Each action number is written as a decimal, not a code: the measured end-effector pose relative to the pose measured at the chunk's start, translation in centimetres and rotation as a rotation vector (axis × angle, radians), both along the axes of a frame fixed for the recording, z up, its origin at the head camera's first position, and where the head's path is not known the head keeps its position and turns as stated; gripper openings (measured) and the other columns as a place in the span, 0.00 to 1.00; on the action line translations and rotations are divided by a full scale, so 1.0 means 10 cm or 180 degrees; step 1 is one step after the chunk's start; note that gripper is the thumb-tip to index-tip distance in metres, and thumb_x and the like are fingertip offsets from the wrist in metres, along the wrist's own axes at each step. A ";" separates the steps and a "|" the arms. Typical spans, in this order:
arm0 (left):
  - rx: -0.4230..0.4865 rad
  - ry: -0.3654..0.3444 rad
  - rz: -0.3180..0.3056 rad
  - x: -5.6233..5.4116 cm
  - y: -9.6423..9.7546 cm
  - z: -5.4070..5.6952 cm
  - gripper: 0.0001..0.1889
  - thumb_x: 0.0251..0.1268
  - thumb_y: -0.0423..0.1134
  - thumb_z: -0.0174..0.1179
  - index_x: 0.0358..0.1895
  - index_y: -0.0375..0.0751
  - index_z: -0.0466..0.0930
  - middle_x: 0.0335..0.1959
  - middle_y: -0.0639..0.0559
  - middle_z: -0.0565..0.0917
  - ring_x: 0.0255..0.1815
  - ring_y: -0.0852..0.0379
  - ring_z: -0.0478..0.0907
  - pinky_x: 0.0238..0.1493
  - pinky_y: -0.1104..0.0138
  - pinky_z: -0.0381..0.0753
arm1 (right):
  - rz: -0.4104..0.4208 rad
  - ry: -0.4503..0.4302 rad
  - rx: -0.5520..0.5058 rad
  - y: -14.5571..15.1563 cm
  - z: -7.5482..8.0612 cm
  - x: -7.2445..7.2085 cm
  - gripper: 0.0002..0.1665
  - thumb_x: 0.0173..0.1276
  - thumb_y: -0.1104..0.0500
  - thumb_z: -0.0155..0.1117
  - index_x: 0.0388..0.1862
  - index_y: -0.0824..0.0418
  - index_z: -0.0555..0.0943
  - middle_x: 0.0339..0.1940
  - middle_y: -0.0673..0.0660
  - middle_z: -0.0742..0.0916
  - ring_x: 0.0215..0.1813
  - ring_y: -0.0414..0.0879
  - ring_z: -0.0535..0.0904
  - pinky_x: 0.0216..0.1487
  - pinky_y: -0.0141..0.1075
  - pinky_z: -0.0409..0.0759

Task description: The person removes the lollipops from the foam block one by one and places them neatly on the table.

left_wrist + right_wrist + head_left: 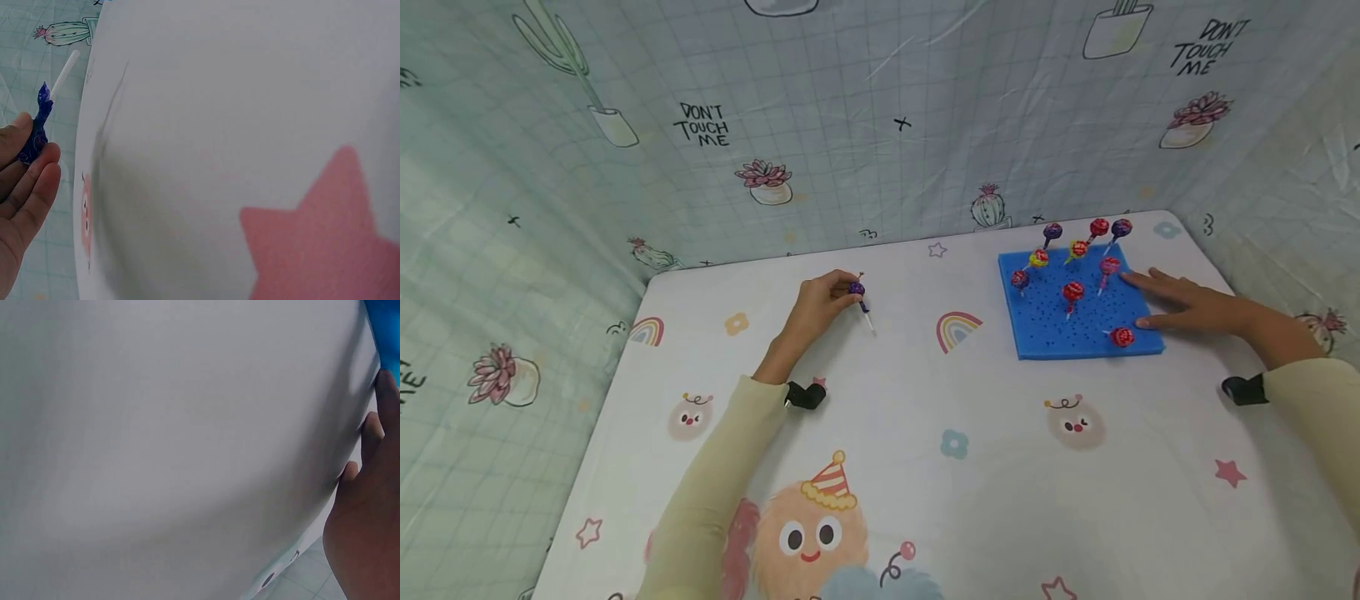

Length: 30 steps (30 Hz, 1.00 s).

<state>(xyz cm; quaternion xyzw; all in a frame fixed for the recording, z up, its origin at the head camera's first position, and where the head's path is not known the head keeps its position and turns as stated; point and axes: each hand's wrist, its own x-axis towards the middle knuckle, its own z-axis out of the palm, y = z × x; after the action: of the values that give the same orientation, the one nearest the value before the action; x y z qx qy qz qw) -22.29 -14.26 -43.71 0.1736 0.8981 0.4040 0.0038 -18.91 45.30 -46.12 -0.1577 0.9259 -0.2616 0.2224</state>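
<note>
My left hand (822, 307) pinches a lollipop (857, 288) in a purple wrapper by its head, over the left-middle of the table. Its white stick points down toward the near side. The left wrist view has the wrapped head (37, 140) between thumb and fingers, the stick free. At the right, a blue foam board (1037, 333) full of small holes lies flat. My right hand (1195, 304) touches its right edge with fingers spread and fairly straight. Several lollipops stand in the board, among them a red one (1072, 291) near the middle and a purple one (1122, 227) at the far corner.
One red lollipop (1122, 337) leans low near the board's front right corner. Yellow-wrapped lollipops (1039, 258) stand toward the back. The white table (880, 400) is printed with cartoon figures, and patterned cloth (850, 183) hangs behind it and at both sides.
</note>
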 end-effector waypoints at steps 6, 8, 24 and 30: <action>-0.0143 -0.0071 -0.0059 -0.07 -0.02 -0.05 0.18 0.72 0.35 0.63 0.60 0.31 0.80 0.51 0.39 0.87 0.51 0.47 0.86 0.53 0.57 0.84 | 0.0081 0.0047 -0.0173 0.01 0.01 0.02 0.54 0.71 0.53 0.64 0.85 0.55 0.42 0.82 0.72 0.42 0.80 0.72 0.25 0.70 0.72 0.20; -0.0219 -0.0049 -0.0103 -0.10 -0.02 -0.06 0.17 0.72 0.34 0.63 0.61 0.31 0.81 0.52 0.39 0.87 0.51 0.47 0.86 0.54 0.57 0.83 | 0.0090 0.0048 -0.0202 0.01 0.01 0.02 0.52 0.73 0.53 0.62 0.85 0.57 0.42 0.83 0.72 0.42 0.80 0.72 0.24 0.70 0.71 0.18; -0.0324 -0.0115 -0.0258 -0.18 -0.07 -0.11 0.16 0.69 0.32 0.65 0.58 0.35 0.84 0.60 0.42 0.83 0.57 0.48 0.83 0.61 0.58 0.80 | -0.0034 0.0088 -0.0438 -0.01 -0.05 0.07 0.47 0.75 0.57 0.57 0.84 0.60 0.44 0.82 0.72 0.43 0.80 0.70 0.24 0.69 0.68 0.13; -0.0497 -0.0163 -0.0235 -0.21 -0.09 -0.14 0.14 0.70 0.35 0.65 0.56 0.37 0.84 0.59 0.43 0.84 0.56 0.48 0.83 0.61 0.58 0.79 | -0.0071 0.0099 -0.0427 -0.03 -0.02 0.07 0.46 0.76 0.57 0.57 0.83 0.62 0.45 0.82 0.73 0.43 0.80 0.72 0.25 0.69 0.68 0.13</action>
<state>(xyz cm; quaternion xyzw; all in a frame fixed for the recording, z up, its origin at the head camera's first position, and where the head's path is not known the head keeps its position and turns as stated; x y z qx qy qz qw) -24.39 -15.16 -45.07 0.1953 0.9195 0.3366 0.0551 -18.25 45.01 -46.29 -0.1659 0.9113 -0.3230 0.1940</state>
